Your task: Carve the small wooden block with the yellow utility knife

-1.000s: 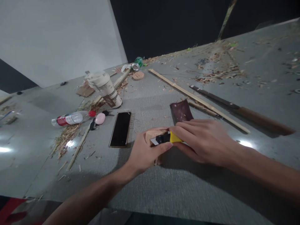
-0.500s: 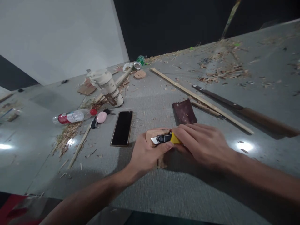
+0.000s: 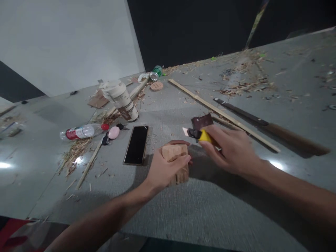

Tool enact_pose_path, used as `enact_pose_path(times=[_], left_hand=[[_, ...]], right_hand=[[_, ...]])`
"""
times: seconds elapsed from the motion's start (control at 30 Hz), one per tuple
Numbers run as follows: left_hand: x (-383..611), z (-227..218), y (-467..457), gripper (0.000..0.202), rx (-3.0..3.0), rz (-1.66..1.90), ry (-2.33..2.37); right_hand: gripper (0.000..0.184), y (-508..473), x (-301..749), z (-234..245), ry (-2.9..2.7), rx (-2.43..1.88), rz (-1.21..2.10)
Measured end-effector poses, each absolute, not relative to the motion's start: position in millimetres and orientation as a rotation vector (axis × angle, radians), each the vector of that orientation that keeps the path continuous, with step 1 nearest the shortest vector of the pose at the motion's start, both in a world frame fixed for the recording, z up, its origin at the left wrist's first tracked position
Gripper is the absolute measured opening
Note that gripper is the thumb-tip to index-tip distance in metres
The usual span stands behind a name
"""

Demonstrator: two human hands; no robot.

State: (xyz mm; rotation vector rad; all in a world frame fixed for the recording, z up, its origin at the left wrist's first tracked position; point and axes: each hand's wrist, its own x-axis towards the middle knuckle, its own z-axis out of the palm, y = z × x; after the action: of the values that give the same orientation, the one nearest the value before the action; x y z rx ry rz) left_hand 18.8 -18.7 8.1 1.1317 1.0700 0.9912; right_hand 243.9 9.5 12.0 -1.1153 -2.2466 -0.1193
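My left hand (image 3: 164, 169) is wrapped round a pale wooden block (image 3: 175, 154) that stands on the grey table (image 3: 183, 210). My right hand (image 3: 232, 150) grips a yellow and black utility knife (image 3: 197, 134), its blade out and pointing left, lifted a little above and to the right of the block. The blade is clear of the wood. A dark red piece of sandpaper (image 3: 202, 121) lies just behind the knife.
A black phone (image 3: 136, 144) lies left of the block. Further left are a pink key fob (image 3: 113, 132), a plastic bottle (image 3: 82, 131) and a paper cup (image 3: 121, 99). A bamboo strip (image 3: 223, 113), a long knife (image 3: 270, 126) and wood shavings (image 3: 246, 85) lie to the right and behind.
My right hand has lifted the utility knife off the block, up and to the right. The top of the block now shows. My left hand still holds the block.
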Motion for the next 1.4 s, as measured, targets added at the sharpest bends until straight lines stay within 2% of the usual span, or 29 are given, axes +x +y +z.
enact_pose_path(times=[0.27,0.67,0.93,1.4], left_hand=[[12,1,-15,0.046,1.244,1.025,1.054],[11,0,-16,0.046,1.293,1.011,1.120],[14,0,-17,0.036,1.230,1.031,1.130],[16,-1,-19,0.033,1.171,1.109,1.206]], right_hand=[[0.024,4,233,9,-2.420,-0.922,-0.096],[0.026,4,234,10,-2.511,-0.866,-0.149],[0.032,1,230,7,-2.516,-0.916,-0.150],[0.029,-7,221,-1,-2.424,-1.054,-0.179]])
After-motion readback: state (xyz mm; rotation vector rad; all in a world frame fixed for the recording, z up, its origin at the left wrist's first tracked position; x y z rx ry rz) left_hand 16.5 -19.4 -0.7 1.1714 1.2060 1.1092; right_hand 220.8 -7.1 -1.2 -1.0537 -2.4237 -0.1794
